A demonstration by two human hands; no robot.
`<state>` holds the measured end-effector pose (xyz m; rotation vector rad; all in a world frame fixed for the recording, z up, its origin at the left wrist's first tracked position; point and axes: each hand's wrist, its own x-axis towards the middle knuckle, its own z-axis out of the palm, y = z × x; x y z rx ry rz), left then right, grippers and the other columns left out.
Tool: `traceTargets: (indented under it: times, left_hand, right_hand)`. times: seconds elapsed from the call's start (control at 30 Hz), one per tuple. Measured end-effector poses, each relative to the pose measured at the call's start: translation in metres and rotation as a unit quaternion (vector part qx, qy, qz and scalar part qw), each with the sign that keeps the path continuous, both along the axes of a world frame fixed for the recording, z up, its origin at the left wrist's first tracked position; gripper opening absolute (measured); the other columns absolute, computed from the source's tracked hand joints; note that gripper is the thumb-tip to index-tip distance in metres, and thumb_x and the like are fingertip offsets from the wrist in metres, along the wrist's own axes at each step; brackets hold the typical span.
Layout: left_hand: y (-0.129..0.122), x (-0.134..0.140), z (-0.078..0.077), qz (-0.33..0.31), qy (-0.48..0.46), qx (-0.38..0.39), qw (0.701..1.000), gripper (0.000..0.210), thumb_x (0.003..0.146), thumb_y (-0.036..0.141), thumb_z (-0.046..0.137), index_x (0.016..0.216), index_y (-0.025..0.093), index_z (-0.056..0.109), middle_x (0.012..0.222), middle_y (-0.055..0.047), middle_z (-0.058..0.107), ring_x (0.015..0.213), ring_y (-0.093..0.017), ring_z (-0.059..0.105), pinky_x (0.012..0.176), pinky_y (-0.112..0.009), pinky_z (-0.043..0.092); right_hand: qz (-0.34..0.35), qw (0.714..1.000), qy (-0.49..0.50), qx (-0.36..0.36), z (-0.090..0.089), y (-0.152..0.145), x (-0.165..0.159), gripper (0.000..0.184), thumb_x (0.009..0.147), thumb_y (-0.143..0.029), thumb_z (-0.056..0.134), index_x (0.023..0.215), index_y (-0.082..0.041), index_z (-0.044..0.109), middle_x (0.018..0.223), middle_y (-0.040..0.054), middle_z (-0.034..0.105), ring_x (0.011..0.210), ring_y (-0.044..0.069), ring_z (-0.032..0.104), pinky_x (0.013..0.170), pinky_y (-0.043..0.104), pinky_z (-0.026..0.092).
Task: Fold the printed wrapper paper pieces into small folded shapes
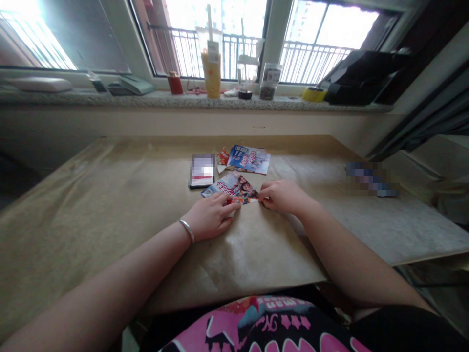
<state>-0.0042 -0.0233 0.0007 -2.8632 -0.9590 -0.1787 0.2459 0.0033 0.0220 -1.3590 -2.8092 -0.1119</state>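
Note:
A printed paper leaflet, partly folded, lies on the table in front of me. Its near edge is turned up and shows an orange strip. My left hand, with a silver bangle at the wrist, rests on the leaflet's lower left part with its fingers stretched out. At the right corner, my right hand pinches the paper between thumb and curled fingers. Just behind lies a stack of similar blue leaflets. A small orange folded paper piece touches the stack's left side.
A phone-like device, its screen blurred out, lies left of the leaflets. Brown covering spreads over the table. Farther right is a blurred flat item. A yellow drink cup, a red jar and a black case stand on the windowsill.

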Motion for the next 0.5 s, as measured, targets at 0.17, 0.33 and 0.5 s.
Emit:
traceTargets:
  times: [0.17, 0.33, 0.5]
  left_hand:
    - [0.0, 0.001, 0.0, -0.004, -0.01, 0.002, 1.0, 0.038, 0.089, 0.031, 0.042, 0.124, 0.021, 0.052, 0.114, -0.011, 0.053, 0.104, -0.024, 0.05, 0.09, -0.039, 0.045]
    - [0.0, 0.0, -0.001, -0.005, -0.001, 0.01, 1.0, 0.039, 0.089, 0.032, 0.042, 0.125, 0.02, 0.052, 0.112, -0.011, 0.054, 0.103, -0.024, 0.05, 0.09, -0.039, 0.045]
    - [0.001, -0.002, -0.003, -0.011, -0.005, 0.016, 1.0, 0.038, 0.089, 0.031, 0.042, 0.124, 0.02, 0.053, 0.112, -0.011, 0.054, 0.103, -0.024, 0.05, 0.089, -0.039, 0.045]
  right_hand:
    - [-0.01, 1.0, -0.004, -0.006, 0.003, 0.0, 0.006, 0.02, 0.076, -0.022, 0.053, 0.08, -0.027, 0.072, 0.091, -0.0007, 0.07, 0.068, 0.014, 0.06, 0.052, 0.026, 0.024]
    - [-0.019, 1.0, -0.004, -0.007, 0.004, 0.001, 0.01, 0.022, 0.075, -0.02, 0.054, 0.081, -0.028, 0.073, 0.093, -0.0009, 0.071, 0.068, 0.013, 0.059, 0.053, 0.025, 0.025]
    - [-0.027, 0.999, -0.021, -0.011, 0.005, 0.001, 0.013, 0.022, 0.076, -0.022, 0.053, 0.081, -0.028, 0.073, 0.094, -0.0014, 0.071, 0.07, 0.013, 0.06, 0.054, 0.025, 0.027]
